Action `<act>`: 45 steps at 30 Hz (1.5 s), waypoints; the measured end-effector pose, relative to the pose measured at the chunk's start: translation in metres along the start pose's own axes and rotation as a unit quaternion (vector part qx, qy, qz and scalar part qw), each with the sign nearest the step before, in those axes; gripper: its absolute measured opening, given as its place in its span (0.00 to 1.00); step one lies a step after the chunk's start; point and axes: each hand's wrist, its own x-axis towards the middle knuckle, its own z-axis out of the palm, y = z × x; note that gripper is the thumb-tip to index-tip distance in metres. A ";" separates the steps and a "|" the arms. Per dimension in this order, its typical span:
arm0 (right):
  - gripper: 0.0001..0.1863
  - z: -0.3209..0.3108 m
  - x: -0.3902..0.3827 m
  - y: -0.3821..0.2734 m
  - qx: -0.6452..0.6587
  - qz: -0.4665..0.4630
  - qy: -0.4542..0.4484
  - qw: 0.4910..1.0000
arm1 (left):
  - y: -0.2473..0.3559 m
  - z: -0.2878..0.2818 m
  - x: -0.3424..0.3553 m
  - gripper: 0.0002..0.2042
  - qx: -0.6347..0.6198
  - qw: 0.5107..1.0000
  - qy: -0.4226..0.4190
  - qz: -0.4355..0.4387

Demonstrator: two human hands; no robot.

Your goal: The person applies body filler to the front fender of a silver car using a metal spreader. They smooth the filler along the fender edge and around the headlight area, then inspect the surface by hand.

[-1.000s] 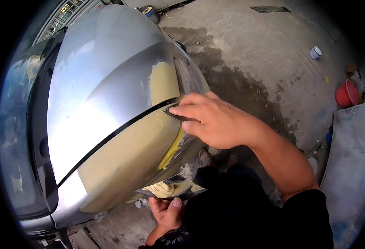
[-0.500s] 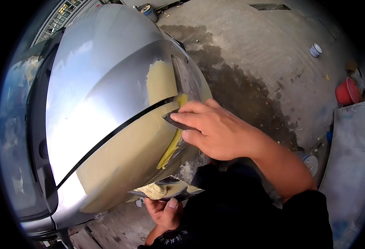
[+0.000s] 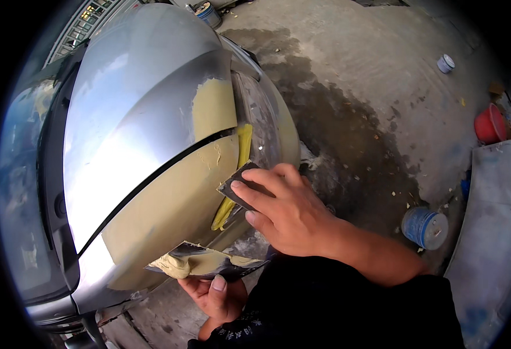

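My right hand (image 3: 290,206) presses a dark, flat putty spreader (image 3: 241,186) against the edge of the car's fender (image 3: 168,203), over yellow masking tape (image 3: 226,210) beside the headlight (image 3: 264,136). Its fingers lie along the spreader, thumb underneath. The fender bears a broad coat of beige body filler, and another beige patch (image 3: 215,107) covers the hood corner. Lower down, my left hand (image 3: 218,296) grips a dark mixing plate (image 3: 241,269) by its near edge. A lump of beige filler (image 3: 174,263) sits on the plate's left end, close to the fender.
The silver hood (image 3: 133,116) and windshield (image 3: 26,174) fill the left. A blue can (image 3: 424,227) stands on the concrete floor right of my arm, near a grey panel (image 3: 494,198). Farther off are a small can (image 3: 445,63), a red basin (image 3: 490,124) and a bucket (image 3: 208,14).
My right hand has moved the spreader down along the taped fender edge, away from the hood gap. My left hand has brought the plate left and slightly up, nearer the fender.
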 end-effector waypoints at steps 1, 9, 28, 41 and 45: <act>0.21 -0.005 -0.002 0.003 0.007 -0.010 0.005 1.000 | 0.003 0.004 0.002 0.34 0.008 1.000 0.016 0.000; 0.21 -0.026 -0.030 0.011 0.364 -0.188 -0.070 0.910 | 0.012 0.029 0.012 0.31 -0.055 0.998 0.023 -0.005; 0.23 -0.042 0.080 0.023 0.011 0.129 -0.211 0.969 | 0.011 -0.008 0.001 0.36 -0.073 0.996 -0.009 0.041; 0.21 -0.032 0.057 -0.035 -0.044 0.070 -0.168 0.982 | 0.013 -0.012 0.006 0.36 -0.054 0.998 0.017 -0.001; 0.23 -0.028 0.037 -0.026 -0.031 0.044 -0.143 0.988 | 0.010 -0.008 0.009 0.35 -0.051 0.999 0.007 -0.005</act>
